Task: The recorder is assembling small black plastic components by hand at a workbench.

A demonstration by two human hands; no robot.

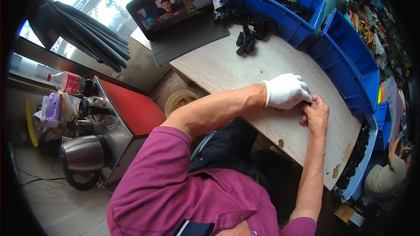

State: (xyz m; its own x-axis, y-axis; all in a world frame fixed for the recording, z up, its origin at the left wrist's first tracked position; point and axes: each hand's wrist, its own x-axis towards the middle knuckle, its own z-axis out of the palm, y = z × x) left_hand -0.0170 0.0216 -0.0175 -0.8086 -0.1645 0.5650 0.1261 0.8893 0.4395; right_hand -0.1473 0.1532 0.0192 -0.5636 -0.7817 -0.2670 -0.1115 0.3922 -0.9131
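In a white knit glove, my left hand (287, 91) reaches across the table with its fingers curled down. My bare right hand (316, 116) meets it from the right, thumb and fingers pinched together. Between the fingertips is something small and dark, mostly hidden, that I cannot make out. Both hands are just above the pale wood-grain table (280, 124). Farther off on the same table lies a loose pile of small black plastic parts (247, 39).
A tablet (175, 8) in a dark folding cover stands at the back left. Blue bins (280, 17) of black parts line the far side; another blue bin (372, 137) is by the right edge. On the left are a red-topped cabinet (131, 105) and a steel kettle (83, 153).
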